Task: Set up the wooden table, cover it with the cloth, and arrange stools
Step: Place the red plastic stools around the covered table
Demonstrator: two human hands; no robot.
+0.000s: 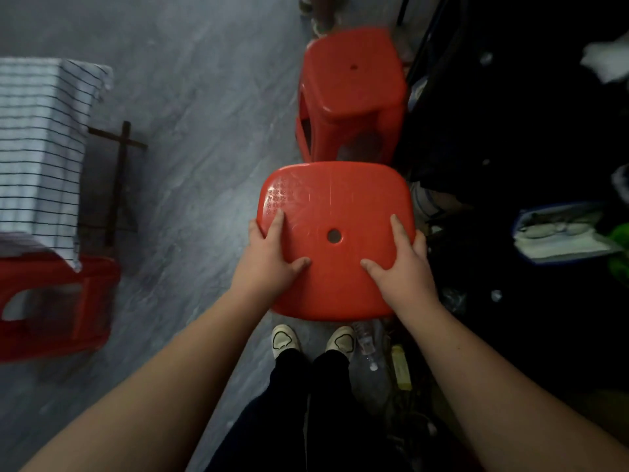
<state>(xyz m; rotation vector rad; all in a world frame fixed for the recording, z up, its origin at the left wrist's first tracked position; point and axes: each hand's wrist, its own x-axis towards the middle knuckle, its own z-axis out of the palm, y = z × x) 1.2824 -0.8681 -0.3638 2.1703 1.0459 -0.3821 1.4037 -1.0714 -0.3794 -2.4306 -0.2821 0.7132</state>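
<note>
Centre stool (335,199) red. Second stool (350,93), 12 o'clock: red. Third stool (58,308), 8 o'clock: red. Cloth (37,148), 9 o'clock: white, thin dark stripes. Floor (190,131): grey, marbled.

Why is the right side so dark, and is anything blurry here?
Head view: light reaches the grey floor and the held red stool, with a faint sheen on its seat; the right side sinks into near-black shadow; the far red stool is smeared by motion blur; the wide lens bows the striped cloth.
</note>
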